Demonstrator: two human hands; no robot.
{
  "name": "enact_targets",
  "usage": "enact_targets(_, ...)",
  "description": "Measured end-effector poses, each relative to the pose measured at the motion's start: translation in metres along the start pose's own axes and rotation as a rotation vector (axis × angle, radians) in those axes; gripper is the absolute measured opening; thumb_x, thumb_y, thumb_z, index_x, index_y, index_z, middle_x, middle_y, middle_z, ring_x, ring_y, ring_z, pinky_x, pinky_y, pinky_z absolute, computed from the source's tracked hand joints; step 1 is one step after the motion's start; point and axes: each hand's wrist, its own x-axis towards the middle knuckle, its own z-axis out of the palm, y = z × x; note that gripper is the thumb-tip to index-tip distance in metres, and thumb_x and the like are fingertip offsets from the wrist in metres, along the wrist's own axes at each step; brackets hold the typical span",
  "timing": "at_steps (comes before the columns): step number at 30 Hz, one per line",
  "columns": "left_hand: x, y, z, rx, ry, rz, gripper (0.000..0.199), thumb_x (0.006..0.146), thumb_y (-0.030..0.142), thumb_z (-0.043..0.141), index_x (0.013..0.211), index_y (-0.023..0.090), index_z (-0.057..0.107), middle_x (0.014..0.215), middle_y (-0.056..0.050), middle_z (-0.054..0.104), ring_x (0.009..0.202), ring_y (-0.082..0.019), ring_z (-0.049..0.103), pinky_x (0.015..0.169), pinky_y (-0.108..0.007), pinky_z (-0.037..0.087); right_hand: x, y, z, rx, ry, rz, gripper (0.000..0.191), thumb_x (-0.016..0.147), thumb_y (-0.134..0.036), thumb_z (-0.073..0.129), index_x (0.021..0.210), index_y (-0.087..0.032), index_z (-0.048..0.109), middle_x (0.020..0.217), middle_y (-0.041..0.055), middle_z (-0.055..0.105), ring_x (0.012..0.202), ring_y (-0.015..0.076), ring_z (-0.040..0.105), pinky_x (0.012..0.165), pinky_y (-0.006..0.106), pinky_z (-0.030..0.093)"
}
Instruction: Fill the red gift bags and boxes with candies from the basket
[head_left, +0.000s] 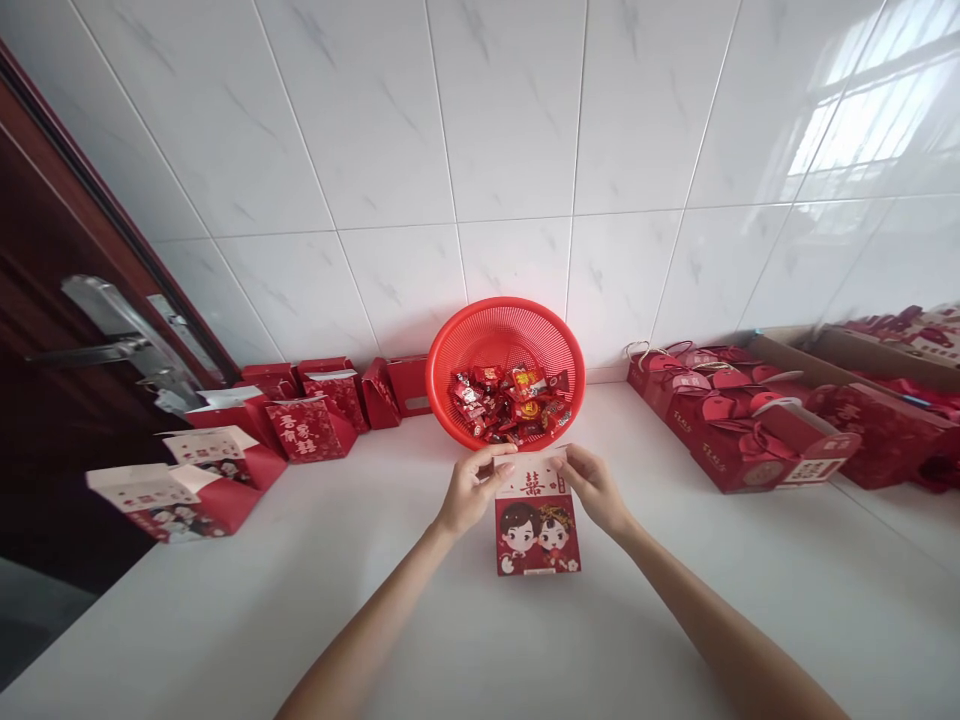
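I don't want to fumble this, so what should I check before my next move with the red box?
1. Left hand holding the pale flap of the red box: ok.
2. Right hand holding the flap's other side: ok.
3. Box's printed side facing the camera: ok.
4. Wrapped sweets in the red basket: ok.
5. Inside of the box checked: cannot tell, hidden.
6. Box apart from the basket: cannot tell.

- Looks forward and down from the wearer's head.
- Faces the tiled wall across the white table.
- Sits near, with both forearms cut off by the bottom edge.
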Motion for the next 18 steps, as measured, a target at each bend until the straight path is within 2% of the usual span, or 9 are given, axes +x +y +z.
enact_targets(4, 0.0, -0.004, 0.001, -0.033, 0.0, 0.002, 0.031, 0.08, 0.039, 0.07, 0.1, 0.016, 0.076, 0.095, -0.009, 0.078, 0.081, -0.02, 0.07, 0.073, -0.029, 0.057, -0.003, 0.0, 0.0, 0.054, -0.036, 0.027, 0.045, 0.087, -0.064, 0.056, 0.081, -0.02, 0.057, 0.069, 0.0014, 0.056, 0.064, 0.016, 0.05, 0.057, 0.027, 0.042)
enact_targets(8, 0.001, -0.005, 0.001, -0.038, -0.014, 0.037, 0.022, 0.079, 0.034, 0.069, 0.091, 0.017, 0.078, 0.094, -0.009, 0.078, 0.088, -0.022, 0.072, 0.08, -0.031, 0.057, -0.007, -0.01, -0.001, 0.086, -0.069, 0.027, 0.042, 0.09, -0.062, 0.054, 0.09, -0.02, 0.06, 0.079, 0.0034, 0.062, 0.073, 0.0189, 0.057, 0.066, 0.029, 0.047)
enact_targets(11, 0.001, -0.004, 0.001, -0.009, -0.032, 0.059, 0.019, 0.08, 0.031, 0.067, 0.088, 0.018, 0.078, 0.094, -0.008, 0.079, 0.089, -0.022, 0.073, 0.084, -0.032, 0.057, -0.007, -0.014, 0.0, 0.067, -0.042, 0.039, 0.043, 0.092, -0.061, 0.051, 0.084, -0.02, 0.06, 0.078, 0.0029, 0.061, 0.073, 0.0181, 0.056, 0.067, 0.029, 0.046)
enact_targets(14, 0.0, -0.001, -0.001, 0.028, -0.032, 0.07, 0.019, 0.08, 0.029, 0.066, 0.089, 0.018, 0.078, 0.094, -0.008, 0.079, 0.087, -0.022, 0.072, 0.083, -0.031, 0.057, -0.006, -0.01, 0.001, 0.062, -0.003, 0.061, 0.047, 0.09, -0.063, 0.053, 0.075, -0.019, 0.056, 0.071, 0.001, 0.056, 0.065, 0.015, 0.051, 0.06, 0.027, 0.041)
enact_targets(18, -0.003, 0.0, -0.004, 0.036, -0.093, 0.08, 0.022, 0.078, 0.03, 0.068, 0.093, 0.017, 0.078, 0.095, -0.009, 0.078, 0.085, -0.021, 0.072, 0.078, -0.029, 0.057, -0.006, -0.001, 0.002, 0.058, -0.025, 0.09, 0.047, 0.087, -0.065, 0.056, 0.079, -0.018, 0.056, 0.069, 0.0007, 0.056, 0.062, 0.0143, 0.05, 0.055, 0.026, 0.039)
